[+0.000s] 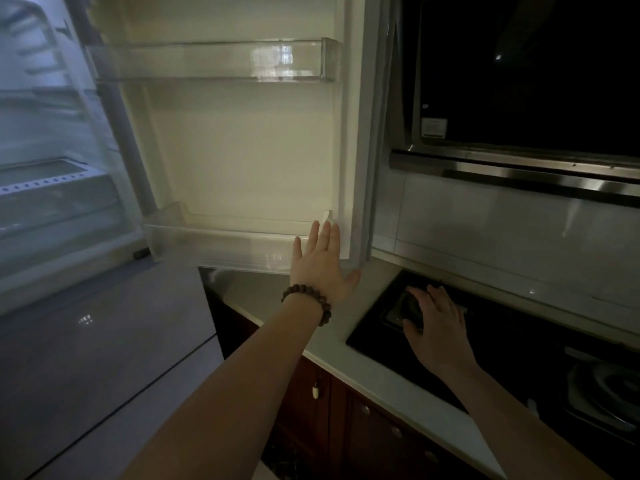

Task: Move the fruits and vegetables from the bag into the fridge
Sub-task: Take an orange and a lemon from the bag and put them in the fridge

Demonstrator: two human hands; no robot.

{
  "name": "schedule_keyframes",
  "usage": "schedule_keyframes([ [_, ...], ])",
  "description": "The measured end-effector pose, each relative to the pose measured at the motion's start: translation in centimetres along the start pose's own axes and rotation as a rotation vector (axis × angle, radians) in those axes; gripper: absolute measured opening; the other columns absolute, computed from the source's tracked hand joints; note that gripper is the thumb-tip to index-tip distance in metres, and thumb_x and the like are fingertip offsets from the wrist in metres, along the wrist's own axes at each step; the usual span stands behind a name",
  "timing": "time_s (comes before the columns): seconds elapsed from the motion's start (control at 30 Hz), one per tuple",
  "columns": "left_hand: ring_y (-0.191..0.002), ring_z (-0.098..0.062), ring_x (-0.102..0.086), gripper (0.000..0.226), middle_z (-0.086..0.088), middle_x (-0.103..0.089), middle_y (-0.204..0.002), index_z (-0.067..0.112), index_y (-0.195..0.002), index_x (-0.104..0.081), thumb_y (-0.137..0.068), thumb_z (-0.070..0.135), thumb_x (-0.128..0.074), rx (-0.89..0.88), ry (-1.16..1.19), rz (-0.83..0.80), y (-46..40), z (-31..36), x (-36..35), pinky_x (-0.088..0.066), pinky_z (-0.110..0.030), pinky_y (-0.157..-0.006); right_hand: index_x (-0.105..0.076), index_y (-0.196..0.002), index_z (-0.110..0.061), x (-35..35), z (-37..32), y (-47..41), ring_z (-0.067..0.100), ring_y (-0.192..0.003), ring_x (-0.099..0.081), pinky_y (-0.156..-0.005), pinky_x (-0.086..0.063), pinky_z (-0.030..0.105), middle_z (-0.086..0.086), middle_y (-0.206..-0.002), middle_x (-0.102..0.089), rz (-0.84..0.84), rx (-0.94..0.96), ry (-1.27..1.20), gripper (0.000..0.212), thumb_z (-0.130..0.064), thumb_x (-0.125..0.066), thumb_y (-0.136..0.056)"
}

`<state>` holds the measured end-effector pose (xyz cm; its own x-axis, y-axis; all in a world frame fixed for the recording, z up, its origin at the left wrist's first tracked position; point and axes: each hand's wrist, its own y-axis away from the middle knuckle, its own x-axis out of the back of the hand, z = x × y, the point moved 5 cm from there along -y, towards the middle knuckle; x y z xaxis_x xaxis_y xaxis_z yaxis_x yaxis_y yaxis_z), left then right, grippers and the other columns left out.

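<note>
1. The fridge interior (pixel 52 140) is blurred and cut off by the left edge; its shelves are only vaguely made out.
2. The dark object (pixel 410 308) under the right hand (pixel 438 327) is largely covered by the fingers, and its kind cannot be told.
3. The lower door bin (pixel 221 245) is partly hidden behind the left hand (pixel 320 268) at its right end.
4. The label (pixel 433 127) on the range hood (pixel 519 98) is too small to be read.
5. The burner (pixel 609 393) is cut off by the right edge and lost in darkness.
6. Both forearms are cut off by the bottom edge.
7. The floor below the cabinets (pixel 346 410) is too dark to be made out.
</note>
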<state>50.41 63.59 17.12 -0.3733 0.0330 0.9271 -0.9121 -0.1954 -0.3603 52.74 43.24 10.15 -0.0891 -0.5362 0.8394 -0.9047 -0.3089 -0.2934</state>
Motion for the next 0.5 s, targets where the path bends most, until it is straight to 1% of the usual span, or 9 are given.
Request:
schedule_keyframes([
  [0.07, -0.145, -0.017, 0.014, 0.084, 0.0, 0.009, -0.159, 0.016, -0.15, 0.007, -0.089, 0.062, -0.03, -0.068, 0.02, 0.047, 0.3, 1.7, 0.6, 0.004, -0.045, -0.118, -0.027, -0.144, -0.026, 0.8, 0.4, 0.2, 0.021, -0.146, -0.003, -0.118, -0.005, 0.047, 0.004, -0.156, -0.018, 0.021, -0.017, 0.017, 0.056, -0.03, -0.05, -0.093],
  [0.13, -0.145, -0.017, 0.012, 0.083, 0.001, 0.006, -0.159, 0.017, -0.151, 0.004, -0.09, 0.061, -0.03, -0.138, 0.055, 0.057, 0.3, 4.0, 0.6, 0.002, -0.046, -0.118, -0.026, -0.144, -0.026, 1.9, 1.3, 0.7, 0.022, -0.146, -0.004, -0.117, -0.004, 0.046, 0.004, -0.155, -0.018, 0.042, -0.053, 0.034, 0.057, -0.031, -0.05, -0.093],
  [0.27, -0.146, -0.017, 0.007, 0.082, 0.0, 0.002, -0.159, 0.018, -0.151, 0.0, -0.09, 0.062, -0.031, -0.258, 0.115, 0.036, 0.2, 9.7, -1.1, 0.002, -0.044, -0.118, -0.029, -0.143, -0.026, 4.5, 4.6, 2.5, 0.024, -0.145, -0.011, -0.117, -0.009, 0.051, 0.005, -0.154, -0.022, 0.12, -0.158, 0.073, 0.058, -0.032, -0.053, -0.091],
  [0.37, -0.146, -0.019, 0.005, 0.082, -0.001, 0.0, -0.159, 0.016, -0.151, -0.002, -0.089, 0.063, -0.031, -0.352, 0.169, -0.009, 0.9, 15.6, -3.0, 0.003, -0.045, -0.118, -0.028, -0.143, -0.026, 7.4, 8.4, 5.3, 0.024, -0.145, -0.01, -0.117, -0.011, 0.05, 0.006, -0.154, -0.022, 0.177, -0.263, 0.118, 0.058, -0.034, -0.052, -0.091],
  [0.5, -0.145, -0.021, 0.009, 0.082, -0.001, 0.004, -0.159, 0.018, -0.15, 0.002, -0.089, 0.063, -0.029, -0.495, 0.235, -0.098, 3.1, 24.3, -4.9, -0.002, -0.048, -0.118, -0.029, -0.143, -0.027, 11.9, 14.4, 10.7, 0.023, -0.146, -0.006, -0.117, -0.01, 0.05, 0.005, -0.155, -0.022, 0.249, -0.434, 0.181, 0.056, -0.034, -0.05, -0.092],
])
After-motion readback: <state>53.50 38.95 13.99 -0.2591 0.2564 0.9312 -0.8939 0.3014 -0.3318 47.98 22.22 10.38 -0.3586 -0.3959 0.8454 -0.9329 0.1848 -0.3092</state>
